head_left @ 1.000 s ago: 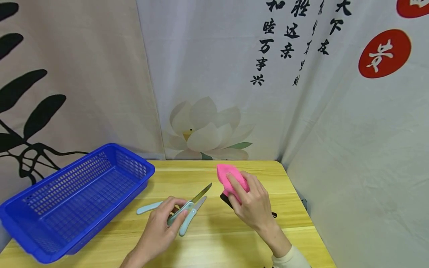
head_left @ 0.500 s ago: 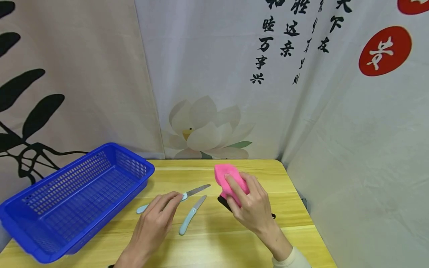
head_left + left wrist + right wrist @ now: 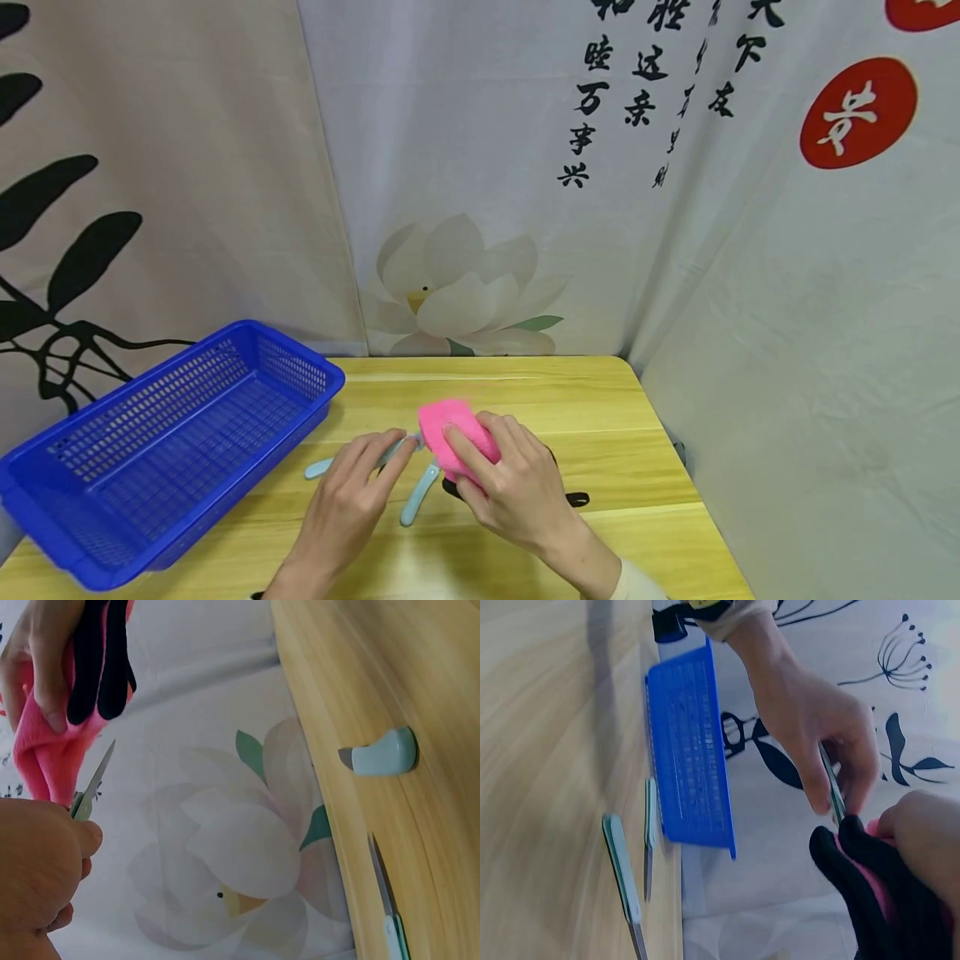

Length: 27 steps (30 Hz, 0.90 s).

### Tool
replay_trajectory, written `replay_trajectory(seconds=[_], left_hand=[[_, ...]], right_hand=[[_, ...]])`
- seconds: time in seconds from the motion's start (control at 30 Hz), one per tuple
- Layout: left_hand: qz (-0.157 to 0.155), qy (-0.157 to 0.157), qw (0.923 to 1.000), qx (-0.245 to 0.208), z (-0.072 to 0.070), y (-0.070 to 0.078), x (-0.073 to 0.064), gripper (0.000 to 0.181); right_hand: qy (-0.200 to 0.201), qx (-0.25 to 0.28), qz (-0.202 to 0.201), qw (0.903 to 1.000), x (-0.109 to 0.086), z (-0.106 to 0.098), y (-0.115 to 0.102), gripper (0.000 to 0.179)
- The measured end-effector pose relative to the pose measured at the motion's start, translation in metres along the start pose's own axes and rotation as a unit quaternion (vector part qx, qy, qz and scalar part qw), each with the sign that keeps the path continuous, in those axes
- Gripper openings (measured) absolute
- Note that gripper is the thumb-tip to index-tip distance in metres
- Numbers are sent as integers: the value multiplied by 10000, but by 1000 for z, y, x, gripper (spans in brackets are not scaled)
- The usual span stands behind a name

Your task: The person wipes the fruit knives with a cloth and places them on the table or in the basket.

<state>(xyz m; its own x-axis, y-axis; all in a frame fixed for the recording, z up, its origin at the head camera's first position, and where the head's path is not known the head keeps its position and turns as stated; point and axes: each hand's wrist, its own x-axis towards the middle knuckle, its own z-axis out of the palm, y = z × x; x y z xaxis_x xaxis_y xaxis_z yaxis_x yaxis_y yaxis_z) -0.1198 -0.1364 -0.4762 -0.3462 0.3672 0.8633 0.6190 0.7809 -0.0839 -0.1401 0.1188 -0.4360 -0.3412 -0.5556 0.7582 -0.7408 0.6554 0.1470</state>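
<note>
My left hand [image 3: 345, 500] grips a small knife [image 3: 396, 451] by its light blue handle, with the blade pointing away from the palm. A folded pink cloth [image 3: 452, 423] with black bands is in my right hand [image 3: 517, 492], held between fingers and thumb. In the head view the cloth covers the held knife's blade; in the left wrist view the blade [image 3: 99, 776] shows beside the cloth. Two more light blue knives lie on the table: one [image 3: 420, 498] between my hands, one [image 3: 318, 469] partly behind my left hand.
A blue perforated plastic basket [image 3: 180, 450] stands at the left of the wooden table [image 3: 585, 400]. Behind the table hangs a printed cloth backdrop [image 3: 480, 125], with another pale cloth at the right.
My right hand has brought the pink cloth leftward and nearer, up to the knife in my left hand. The left hand has turned the knife, lowering its blade toward the right.
</note>
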Motion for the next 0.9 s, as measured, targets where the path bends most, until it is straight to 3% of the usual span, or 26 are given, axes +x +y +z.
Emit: replay_trajectory(seconds=[0.13,0.27,0.43,0.9], left_hand=[[66,351,9993,-61,4,2,1,40],[20,496,9987,-81,6,4,1,37],[-36,500,9987,14,6,4,0,39],[-190,368,9991,62,4,3,-3,41]], right_hand=[[-99,-202,-141,9996,4,5,-9,59],[-245,-321,-120,9991,5,7,-13,59],[-468,-509,107,9976,3,7,-11,56],[-576,-586,609,9948,-14,6,17,55]])
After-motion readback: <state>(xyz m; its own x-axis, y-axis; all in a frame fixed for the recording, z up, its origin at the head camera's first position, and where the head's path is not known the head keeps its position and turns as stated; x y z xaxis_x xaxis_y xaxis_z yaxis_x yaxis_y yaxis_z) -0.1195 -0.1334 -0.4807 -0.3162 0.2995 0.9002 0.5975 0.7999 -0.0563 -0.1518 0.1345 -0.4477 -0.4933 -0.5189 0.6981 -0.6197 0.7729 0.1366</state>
